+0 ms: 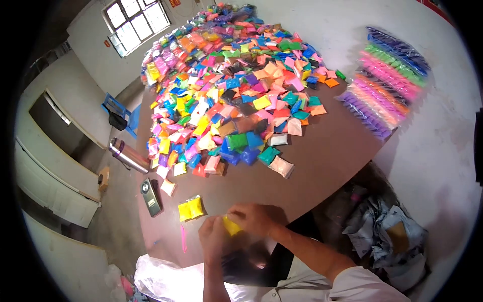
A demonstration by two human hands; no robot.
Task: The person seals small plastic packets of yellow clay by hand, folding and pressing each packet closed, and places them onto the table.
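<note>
Close to my body, at the table's near edge, both hands meet around a small yellow packet [232, 227]. The fingers of my right hand [251, 219] are closed on its upper edge. My left hand [212, 233], slightly smeared, pinches its left side. Just beyond my left hand lies a clear bag with yellow packets [191, 208] on the tabletop. A thin pink strip [183, 238] rests left of my left hand. What is inside the packet I cannot make out.
A large heap of coloured packets [226, 110] covers the far part of the brown table [322, 156]. A phone [151, 197] and a steel flask [129, 156] stand on the left. Rows of bagged packets [385, 80] lie at right. Crumpled plastic bags [370, 229] sit below.
</note>
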